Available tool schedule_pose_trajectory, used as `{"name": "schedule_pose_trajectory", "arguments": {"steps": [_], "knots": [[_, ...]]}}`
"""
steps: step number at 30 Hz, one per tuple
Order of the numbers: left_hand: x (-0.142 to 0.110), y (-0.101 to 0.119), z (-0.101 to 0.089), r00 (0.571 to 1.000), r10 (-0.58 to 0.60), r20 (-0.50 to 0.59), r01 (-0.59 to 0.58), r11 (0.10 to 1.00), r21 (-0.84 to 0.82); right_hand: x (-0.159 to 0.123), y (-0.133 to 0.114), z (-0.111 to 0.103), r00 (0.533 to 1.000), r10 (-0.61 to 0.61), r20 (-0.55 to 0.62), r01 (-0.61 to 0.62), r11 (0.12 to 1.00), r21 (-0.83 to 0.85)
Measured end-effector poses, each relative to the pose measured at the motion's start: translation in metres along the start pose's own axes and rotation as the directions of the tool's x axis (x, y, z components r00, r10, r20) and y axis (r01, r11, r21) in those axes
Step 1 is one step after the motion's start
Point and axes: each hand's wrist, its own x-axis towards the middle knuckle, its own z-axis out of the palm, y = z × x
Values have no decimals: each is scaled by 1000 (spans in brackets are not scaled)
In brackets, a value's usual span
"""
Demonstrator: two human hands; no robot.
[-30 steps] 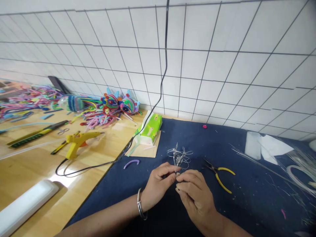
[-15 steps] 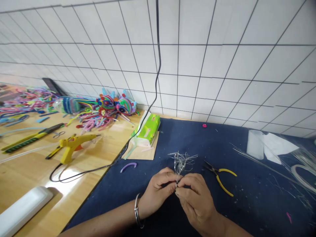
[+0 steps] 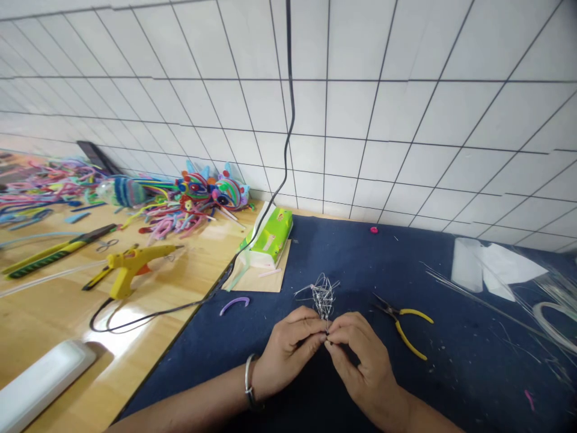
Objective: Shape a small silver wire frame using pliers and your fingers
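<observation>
A tangled bundle of thin silvery wire [image 3: 323, 296] rises from between my fingertips, its loops fanning out away from me. My left hand [image 3: 291, 349], with a silver bangle at the wrist, pinches the lower stem of the bundle between thumb and forefinger. From the other side my right hand [image 3: 363, 364] closes thumb and fingers on the same stem, touching the left fingertips. The lowest end of the wire is partly hidden by the fingers. Pliers with yellow handles [image 3: 408, 328] lie with their handles apart on the dark blue cloth [image 3: 342, 252], right of my right hand.
Left on the wooden tabletop [image 3: 148, 355] are a yellow glue gun [image 3: 128, 264], large cutters [image 3: 58, 252] and colourful pipe cleaners [image 3: 54, 186]. A green tissue pack [image 3: 273, 231] sits behind my hands, with a black cable [image 3: 288, 120] hanging past it. Loose wires [image 3: 478, 294] spread at right.
The wire bundle has turned between my fingers, its loops now narrower and leaning more to the left. My right fingers have shifted their pinch slightly; my left hand stays nearly in place.
</observation>
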Motion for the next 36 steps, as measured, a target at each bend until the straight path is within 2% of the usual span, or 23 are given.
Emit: {"name": "schedule_pose_trajectory", "arguments": {"steps": [12,22,29,36], "knots": [[-1,1,-1,998,62,16,-62,997,36,-2,-1,-1,1000,-3,17,3,1000,-8],[3,8,-1,999,-36,40,40,994,-107,-7,0,-1,990,-136,45,143,965,-221],[-1,6,-2,995,-95,38,100,980,-173,-6,3,-3,954,-276,115,300,880,-369],[-2,4,2,985,-169,34,172,951,-258,-7,7,-5,892,-396,219,449,713,-539]]}}
